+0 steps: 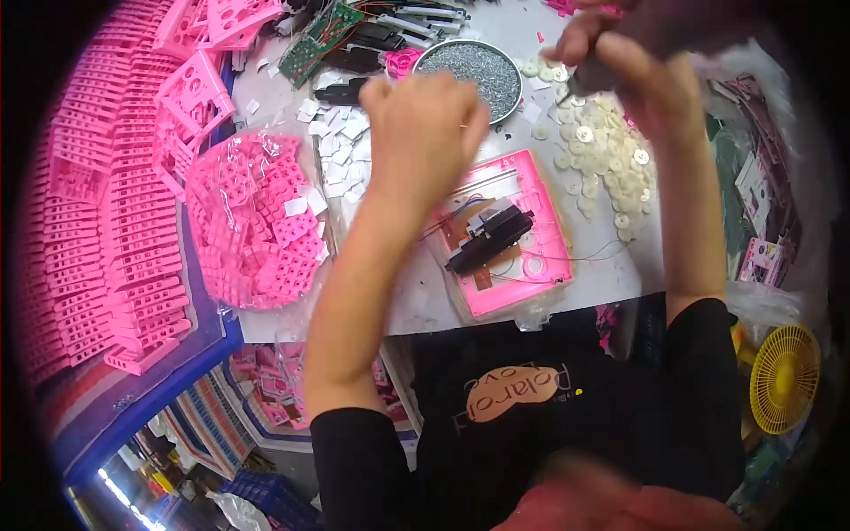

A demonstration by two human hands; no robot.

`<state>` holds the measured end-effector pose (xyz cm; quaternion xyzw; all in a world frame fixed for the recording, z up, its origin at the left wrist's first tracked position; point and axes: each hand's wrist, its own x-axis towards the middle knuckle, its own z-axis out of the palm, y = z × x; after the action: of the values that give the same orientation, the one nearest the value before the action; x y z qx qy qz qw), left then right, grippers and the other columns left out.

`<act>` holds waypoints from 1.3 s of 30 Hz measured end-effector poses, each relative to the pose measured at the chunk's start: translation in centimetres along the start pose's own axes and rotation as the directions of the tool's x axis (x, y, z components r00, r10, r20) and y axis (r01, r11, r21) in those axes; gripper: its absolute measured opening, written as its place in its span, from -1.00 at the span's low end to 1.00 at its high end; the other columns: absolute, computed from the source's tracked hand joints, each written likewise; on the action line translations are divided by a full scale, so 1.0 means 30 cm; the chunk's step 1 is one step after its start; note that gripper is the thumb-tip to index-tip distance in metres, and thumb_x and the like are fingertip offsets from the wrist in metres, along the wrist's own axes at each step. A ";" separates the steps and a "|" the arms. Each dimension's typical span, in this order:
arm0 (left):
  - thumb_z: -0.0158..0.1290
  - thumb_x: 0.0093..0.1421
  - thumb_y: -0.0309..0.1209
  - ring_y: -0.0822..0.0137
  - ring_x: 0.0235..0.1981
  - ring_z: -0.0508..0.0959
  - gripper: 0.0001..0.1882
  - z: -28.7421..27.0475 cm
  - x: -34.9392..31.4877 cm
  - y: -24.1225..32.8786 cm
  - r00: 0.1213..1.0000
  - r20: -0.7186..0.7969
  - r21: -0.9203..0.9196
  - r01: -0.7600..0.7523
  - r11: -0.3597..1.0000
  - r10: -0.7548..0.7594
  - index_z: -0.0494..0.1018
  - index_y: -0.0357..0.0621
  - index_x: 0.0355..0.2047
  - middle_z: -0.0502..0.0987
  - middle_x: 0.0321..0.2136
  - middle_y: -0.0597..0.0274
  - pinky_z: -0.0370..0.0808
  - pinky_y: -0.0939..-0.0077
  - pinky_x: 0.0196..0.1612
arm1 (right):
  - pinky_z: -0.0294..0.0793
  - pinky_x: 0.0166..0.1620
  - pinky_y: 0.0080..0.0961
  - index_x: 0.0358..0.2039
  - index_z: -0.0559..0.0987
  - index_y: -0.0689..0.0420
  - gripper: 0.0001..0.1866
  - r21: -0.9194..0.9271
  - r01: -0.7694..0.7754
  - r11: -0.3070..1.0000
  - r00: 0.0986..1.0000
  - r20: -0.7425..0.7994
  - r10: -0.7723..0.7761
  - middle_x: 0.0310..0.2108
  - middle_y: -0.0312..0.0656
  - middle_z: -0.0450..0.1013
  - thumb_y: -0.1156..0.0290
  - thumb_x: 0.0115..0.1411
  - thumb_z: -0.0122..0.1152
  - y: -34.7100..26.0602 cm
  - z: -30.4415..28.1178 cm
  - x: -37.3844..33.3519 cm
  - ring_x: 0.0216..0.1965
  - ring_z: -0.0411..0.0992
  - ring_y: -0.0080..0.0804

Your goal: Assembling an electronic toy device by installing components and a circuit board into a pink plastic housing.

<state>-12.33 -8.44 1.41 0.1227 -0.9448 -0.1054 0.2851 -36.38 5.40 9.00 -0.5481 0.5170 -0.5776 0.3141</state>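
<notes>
My left hand (423,128) is closed, back upward, beside the near-left rim of a round metal bowl (519,93) of small grey screws (474,75). Its fingertips are hidden, so what they pinch cannot be made out. My right hand (651,84), raised at the upper right, is wrapped round a dark, blurred power screwdriver (708,22) whose narrow tip points down and left. Below and between the hands lies an open pink plastic housing (553,217). A black mechanism (491,241) sits tilted in it, with thin wires and a brown board around it.
White round discs (593,146) spread right of the bowl, and small white squares (341,150) lie left. A clear bag of pink keypads (257,221) sits at the left, near stacked pink housings (115,203). A green circuit board (319,44) lies behind; a yellow fan (784,379) stands lower right.
</notes>
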 end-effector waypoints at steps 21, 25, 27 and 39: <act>0.32 -0.06 -0.32 0.29 -0.21 0.47 -0.81 -0.110 -0.317 0.192 0.981 0.103 -0.291 0.188 0.938 -0.164 0.54 0.00 -0.46 0.51 -0.41 0.37 0.11 0.12 0.00 | 0.39 -0.49 -0.48 -0.07 0.38 0.10 -0.61 0.324 0.190 0.927 0.968 0.098 -0.232 -0.68 -0.39 0.31 0.22 0.22 0.32 -0.048 0.464 -0.244 -0.64 0.30 -0.49; 0.26 -0.06 -0.27 0.21 -0.18 0.44 -0.83 -0.101 -0.273 0.122 0.914 0.310 -0.238 0.342 0.909 -0.263 0.55 -0.02 -0.49 0.50 -0.37 0.32 0.13 0.15 -0.02 | 0.40 -0.41 -0.55 -0.06 0.39 0.21 -0.59 0.488 0.203 0.849 0.976 -0.031 -0.216 -0.53 -0.30 0.39 0.35 0.13 0.28 -0.015 0.450 -0.251 -0.53 0.37 -0.55; 0.22 -0.04 -0.25 0.19 -0.23 0.43 -0.85 -0.090 -0.271 0.102 0.884 0.404 -0.191 0.332 0.924 -0.234 0.56 -0.01 -0.57 0.49 -0.39 0.30 0.15 0.18 -0.04 | 0.41 -0.39 -0.58 -0.06 0.40 0.24 -0.58 0.475 0.172 0.863 0.985 -0.067 -0.160 -0.50 -0.28 0.41 0.36 0.12 0.29 -0.021 0.452 -0.259 -0.50 0.40 -0.57; 0.37 -0.05 -0.20 0.20 -0.15 0.47 -0.49 -0.153 -0.422 0.239 0.914 0.183 -0.192 0.395 0.899 -0.362 0.47 -0.04 -0.11 0.49 -0.29 0.29 0.15 0.19 -0.05 | 0.38 -0.44 -0.48 -0.05 0.35 0.07 -0.62 0.355 0.200 0.913 0.978 -0.018 -0.208 -0.64 -0.36 0.30 0.24 0.25 0.28 -0.013 0.457 -0.270 -0.59 0.29 -0.52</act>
<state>-0.76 1.45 0.60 0.2635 -0.9025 -0.2735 0.2029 -21.53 9.56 5.00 -0.5392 0.3413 -0.6854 0.3509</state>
